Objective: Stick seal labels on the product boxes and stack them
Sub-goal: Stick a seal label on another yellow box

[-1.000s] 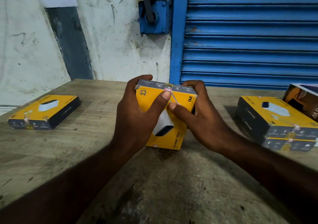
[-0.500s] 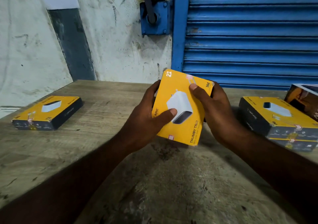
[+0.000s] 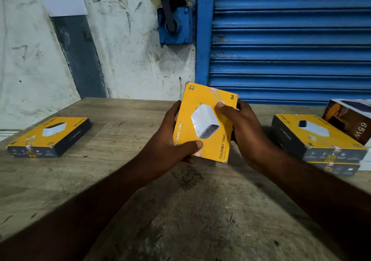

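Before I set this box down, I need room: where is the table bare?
Bare table: near you between the forearms, and between the lone yellow box at left and the held box. Crowded at right: stacked yellow boxes, a dark box behind.

Lighting: dim, diffuse. Shadows: soft, darkest on the counter (image 3: 186, 210) nearest the camera. Focus: sharp mid-counter, smeared at the counter's near corners. Distortion: wide-angle lean above the counter's left end.

Bottom box (image 3: 337, 168) largely beneath upper box (image 3: 313, 135)
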Motion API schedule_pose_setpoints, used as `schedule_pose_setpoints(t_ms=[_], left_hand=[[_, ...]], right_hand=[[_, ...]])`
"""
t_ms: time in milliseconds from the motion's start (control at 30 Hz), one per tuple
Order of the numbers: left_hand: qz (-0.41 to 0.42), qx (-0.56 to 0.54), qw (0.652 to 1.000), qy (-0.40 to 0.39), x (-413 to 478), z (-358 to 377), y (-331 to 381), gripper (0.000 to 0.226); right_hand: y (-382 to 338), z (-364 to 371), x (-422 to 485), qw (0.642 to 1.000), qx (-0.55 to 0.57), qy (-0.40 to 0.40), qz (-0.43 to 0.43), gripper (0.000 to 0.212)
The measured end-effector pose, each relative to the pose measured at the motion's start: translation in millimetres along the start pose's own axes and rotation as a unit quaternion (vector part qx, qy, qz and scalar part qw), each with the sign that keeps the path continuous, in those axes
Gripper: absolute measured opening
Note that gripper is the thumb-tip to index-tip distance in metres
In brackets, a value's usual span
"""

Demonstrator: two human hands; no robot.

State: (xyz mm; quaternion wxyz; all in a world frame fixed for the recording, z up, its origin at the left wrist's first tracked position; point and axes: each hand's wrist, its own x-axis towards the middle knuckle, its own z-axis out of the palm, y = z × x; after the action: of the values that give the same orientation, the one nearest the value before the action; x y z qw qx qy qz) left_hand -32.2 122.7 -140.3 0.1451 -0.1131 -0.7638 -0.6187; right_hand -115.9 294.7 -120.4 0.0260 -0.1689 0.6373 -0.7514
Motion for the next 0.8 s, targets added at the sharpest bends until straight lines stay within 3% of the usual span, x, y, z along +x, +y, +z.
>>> schedule_pose_setpoints(t_ms=[200,433,667,800], left_hand=[[-0.039,-0.085,0.992,0.085,6,-2,3,0.054],[-0.069,-0.157,0.979,0.113,9,-5,3,0.029],[-0.053,-0.014,0.995,0.087,2,0,14,0.028],[-0.077,0.007,0.996,0.038,-2,11,23,0.031]], right_hand=[[9,5,-5,0.996,-0.074,-0.053,-0.001,0.047],[13,3,-7,0.995,-0.096,-0.015,-0.026,0.041],[5,-4,-7,0.988,-0.138,0.038,-0.052,0.029],[-16,-18,-9,0.975,-0.201,0.071,-0.063,0.026]])
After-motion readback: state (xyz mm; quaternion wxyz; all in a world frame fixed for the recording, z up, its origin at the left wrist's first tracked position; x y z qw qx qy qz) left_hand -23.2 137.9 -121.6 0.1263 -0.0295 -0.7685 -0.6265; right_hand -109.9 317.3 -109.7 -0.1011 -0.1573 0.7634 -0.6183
